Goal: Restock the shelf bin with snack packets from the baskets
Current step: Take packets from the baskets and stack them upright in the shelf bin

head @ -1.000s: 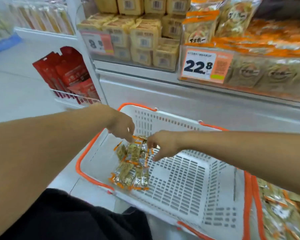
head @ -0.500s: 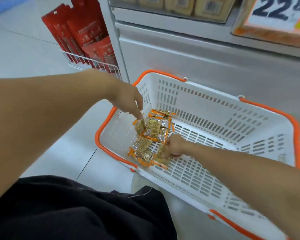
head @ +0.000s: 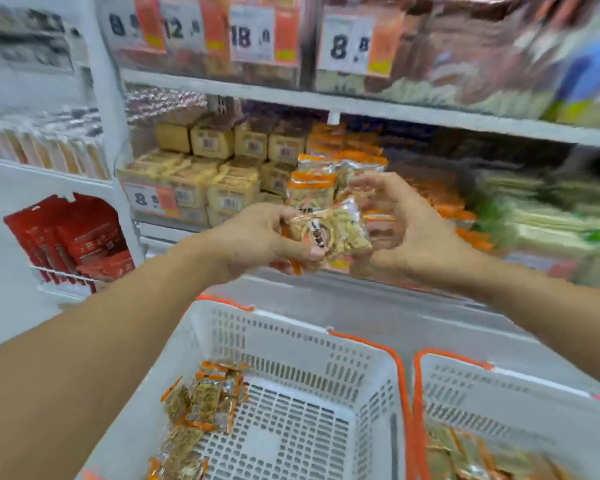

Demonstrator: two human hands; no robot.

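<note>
Store shelving [head: 361,105] fills the background, blurred, its white price cards reading 8.8, 12.8 and 18 beside orange panels; the card [head: 151,199] on the tan-box bin reads 8.8. Below stand two white baskets with orange rims: the near basket [head: 291,341] holds loose orange-edged snack packets [head: 205,400] at its left side, the right basket [head: 499,386] more of them. Red pouches [head: 73,237] hang on the left. Raised before the orange-packet shelf bin [head: 326,181], the left hand [head: 257,240] grips a snack packet [head: 329,232], print unreadable; the right hand [head: 413,226] curls loosely just beside it, contact unclear.
</note>
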